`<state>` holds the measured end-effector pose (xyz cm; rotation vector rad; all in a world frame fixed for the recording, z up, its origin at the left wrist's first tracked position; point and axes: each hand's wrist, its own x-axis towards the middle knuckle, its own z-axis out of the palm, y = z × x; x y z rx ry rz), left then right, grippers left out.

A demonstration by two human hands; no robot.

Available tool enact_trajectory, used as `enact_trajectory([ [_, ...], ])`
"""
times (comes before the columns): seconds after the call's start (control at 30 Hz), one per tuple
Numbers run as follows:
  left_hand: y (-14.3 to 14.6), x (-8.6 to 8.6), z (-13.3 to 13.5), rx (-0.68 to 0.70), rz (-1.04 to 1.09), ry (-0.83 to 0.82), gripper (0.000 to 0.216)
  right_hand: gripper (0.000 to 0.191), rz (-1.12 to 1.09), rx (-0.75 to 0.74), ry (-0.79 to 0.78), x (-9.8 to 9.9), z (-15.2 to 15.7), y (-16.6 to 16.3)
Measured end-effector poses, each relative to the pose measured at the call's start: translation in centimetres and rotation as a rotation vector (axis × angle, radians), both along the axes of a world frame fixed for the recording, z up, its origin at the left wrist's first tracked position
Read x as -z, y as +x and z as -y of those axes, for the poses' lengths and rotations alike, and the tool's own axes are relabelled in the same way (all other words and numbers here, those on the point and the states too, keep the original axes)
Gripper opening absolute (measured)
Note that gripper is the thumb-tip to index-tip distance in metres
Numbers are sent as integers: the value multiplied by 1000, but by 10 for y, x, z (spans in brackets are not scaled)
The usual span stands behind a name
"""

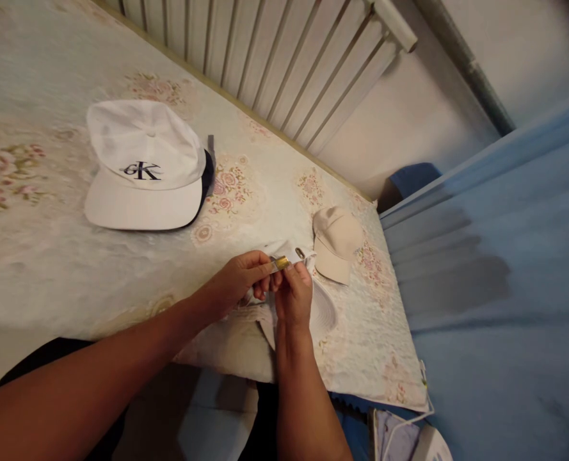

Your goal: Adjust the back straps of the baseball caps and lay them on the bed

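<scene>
At the table's near edge, both hands work on the back strap of a pale cap point(323, 307). My left hand point(246, 278) pinches the strap beside a gold-coloured buckle point(282, 262). Close against it, my right hand point(294, 291) is closed on the strap at the buckle's other side; its fingertips partly hide the strap. A metal-rimmed slot point(300, 253) shows in the cap's fabric just beyond the fingers. The cap's ribbed brim sticks out to the right of my right hand, and much of its crown is hidden behind the hands.
A white cap with dark lettering point(144, 147) rests at the left on the floral-covered table point(274, 186). A beige cap point(339, 240) lies beyond my right hand. Behind the table stands a radiator point(246, 51); a blue curtain point(495, 269) hangs at the right.
</scene>
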<state>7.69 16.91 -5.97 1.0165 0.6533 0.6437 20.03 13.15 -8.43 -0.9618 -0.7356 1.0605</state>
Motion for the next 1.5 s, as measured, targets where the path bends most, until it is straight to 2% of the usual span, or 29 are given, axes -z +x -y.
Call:
enact_trajectory([
  [0.3, 1, 0, 1, -25, -7, 17, 21, 28, 108, 61, -53, 4, -1, -1],
  [0.43, 3, 1, 0, -46, -28, 5, 24, 25, 221, 231, -87, 0, 0, 1],
  [0.6, 6, 1, -1, -46, -33, -11, 26, 22, 363, 450, -45, -10, 2, 0],
  [0.73, 5, 1, 0, -44, -17, -22, 24, 15, 520, 346, -50, -12, 5, 2],
  [0.83, 4, -1, 1, -45, -11, -20, 19, 16, 578, 275, -19, -10, 7, 3],
  [1.13, 3, 5, -1, -34, 58, -57, 24, 25, 815, 305, 16, -16, 10, -2],
  [1.23, 4, 10, -2, -15, 97, -72, 25, 23, 783, 295, 8, -18, 9, -5],
  [1.37, 5, 13, -2, 6, 197, -99, 21, 20, 610, 213, -32, -17, 8, -8],
  [1.5, 2, 5, -2, 37, 47, -14, 14, 21, 517, 186, -74, -14, 7, -5],
])
